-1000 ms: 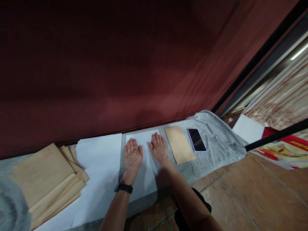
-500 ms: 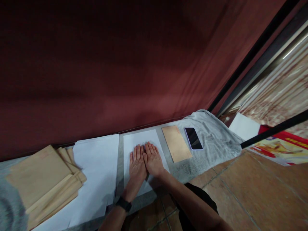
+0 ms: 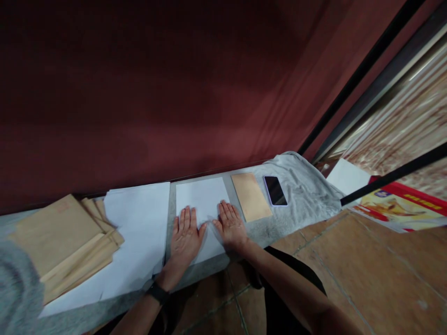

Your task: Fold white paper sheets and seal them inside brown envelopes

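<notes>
- A big dark red wall (image 3: pixel 157 102) is standing behind everything.
- A brown tiled floor (image 3: pixel 366 270) is showing in front and on the right.
- A soft grey cloth (image 3: pixel 300 186) is lying in a long strip by the wall, and its right end is wrinkling.
- A white paper pile (image 3: pixel 143 228) is lying on the cloth, left of the hands.
- A messy heap of brown envelopes (image 3: pixel 59 232) is sitting partly on the pile's left side.
- A white sheet (image 3: pixel 202 193) is lying flat on the cloth under both hands, between the pile and one lone brown envelope.
- A red and yellow printed piece (image 3: pixel 401 204) is resting at the far right, off the cloth.
- The lone brown envelope (image 3: pixel 251 195) is lying just right of the right hand.
- The left hand (image 3: pixel 186 237) is resting palm down on the sheet's left edge, its fingers spreading a little and its thumb pointing inward.
- The right hand (image 3: pixel 232 227) is resting palm down at the right edge, its fingers staying close together, thumb pointing inward.
- A phone (image 3: pixel 275 190) is lying right of that envelope.
- A black watch (image 3: pixel 158 293) is wrapping around the left wrist.
</notes>
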Demonstrator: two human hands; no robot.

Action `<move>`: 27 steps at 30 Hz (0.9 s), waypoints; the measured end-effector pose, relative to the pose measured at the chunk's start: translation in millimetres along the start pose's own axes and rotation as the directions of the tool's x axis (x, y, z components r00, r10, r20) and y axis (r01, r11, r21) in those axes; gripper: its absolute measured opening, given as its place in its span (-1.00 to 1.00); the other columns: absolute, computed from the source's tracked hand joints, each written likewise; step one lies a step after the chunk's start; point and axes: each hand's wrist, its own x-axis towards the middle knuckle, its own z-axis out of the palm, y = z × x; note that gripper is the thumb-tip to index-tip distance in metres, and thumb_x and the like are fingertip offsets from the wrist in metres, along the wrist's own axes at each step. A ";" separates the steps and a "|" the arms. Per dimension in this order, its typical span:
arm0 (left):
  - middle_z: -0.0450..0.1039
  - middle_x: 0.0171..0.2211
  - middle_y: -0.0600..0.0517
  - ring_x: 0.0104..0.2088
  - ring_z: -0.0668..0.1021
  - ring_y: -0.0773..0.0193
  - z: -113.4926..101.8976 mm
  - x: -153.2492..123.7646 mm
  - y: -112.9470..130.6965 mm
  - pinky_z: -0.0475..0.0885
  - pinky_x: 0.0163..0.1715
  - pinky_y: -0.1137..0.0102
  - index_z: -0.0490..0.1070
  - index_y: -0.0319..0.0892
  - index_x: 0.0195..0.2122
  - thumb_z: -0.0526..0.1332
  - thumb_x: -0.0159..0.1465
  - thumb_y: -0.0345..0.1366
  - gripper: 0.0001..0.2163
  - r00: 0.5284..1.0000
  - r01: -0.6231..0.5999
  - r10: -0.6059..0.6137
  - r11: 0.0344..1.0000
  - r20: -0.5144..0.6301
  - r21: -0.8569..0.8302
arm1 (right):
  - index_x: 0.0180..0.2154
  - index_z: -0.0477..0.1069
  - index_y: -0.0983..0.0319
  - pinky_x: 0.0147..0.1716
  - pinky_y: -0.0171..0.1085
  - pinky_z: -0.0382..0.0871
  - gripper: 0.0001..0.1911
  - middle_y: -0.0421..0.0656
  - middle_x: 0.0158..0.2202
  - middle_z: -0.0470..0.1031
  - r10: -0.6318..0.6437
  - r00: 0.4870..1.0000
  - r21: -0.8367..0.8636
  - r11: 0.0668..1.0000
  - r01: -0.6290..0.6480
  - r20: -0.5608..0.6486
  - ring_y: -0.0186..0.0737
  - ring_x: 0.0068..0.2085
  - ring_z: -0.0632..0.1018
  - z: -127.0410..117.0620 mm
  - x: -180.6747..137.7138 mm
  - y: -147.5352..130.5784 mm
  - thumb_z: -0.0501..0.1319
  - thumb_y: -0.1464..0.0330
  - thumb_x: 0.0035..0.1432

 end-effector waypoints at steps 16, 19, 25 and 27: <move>0.06 0.40 -0.33 0.43 0.10 -0.09 0.8 -7.3 -4.0 0.00 0.38 -0.03 0.10 -0.43 0.38 -0.06 0.41 -0.01 -0.34 1.000 -0.023 0.023 0.997 0.010 -0.067 | 0.35 0.11 0.54 0.36 0.05 0.12 -0.34 0.20 0.40 0.10 0.078 0.994 0.011 0.997 -0.079 0.078 0.11 0.42 0.15 -18.3 -6.6 14.1 -0.03 0.17 0.45; 0.08 0.40 -0.30 0.43 0.12 -0.06 -3.1 -14.8 6.2 0.02 0.39 -0.01 0.13 -0.41 0.37 -0.07 0.43 -0.06 -0.38 0.994 -0.094 0.098 0.992 0.042 -0.078 | 0.37 0.09 0.48 0.37 0.01 0.12 -0.37 0.14 0.41 0.10 0.019 0.995 0.055 0.998 -0.024 0.096 0.03 0.43 0.14 -20.3 -6.3 5.0 -0.06 0.19 0.47; 0.10 0.41 -0.16 0.43 0.13 0.02 -8.7 -33.9 22.7 -0.04 0.40 -0.05 0.16 -0.23 0.37 -0.04 0.43 -0.09 -0.45 0.950 -0.266 0.276 0.960 0.145 -0.089 | 0.36 0.17 0.31 0.39 -0.02 0.10 -0.43 0.01 0.41 0.13 -0.168 0.979 0.116 0.981 0.155 0.115 -0.08 0.40 0.21 -21.7 -15.2 -1.6 0.01 0.20 0.45; 0.09 0.42 -0.15 0.43 0.13 0.01 -10.7 -36.1 19.1 -0.08 0.39 -0.11 0.15 -0.18 0.38 -0.04 0.43 -0.04 -0.44 0.947 -0.267 0.278 0.960 0.161 -0.089 | 0.36 0.17 0.29 0.38 -0.01 0.11 -0.43 0.01 0.41 0.14 -0.162 0.981 0.104 0.983 0.151 0.110 -0.07 0.39 0.23 -23.1 -17.0 2.6 0.04 0.20 0.43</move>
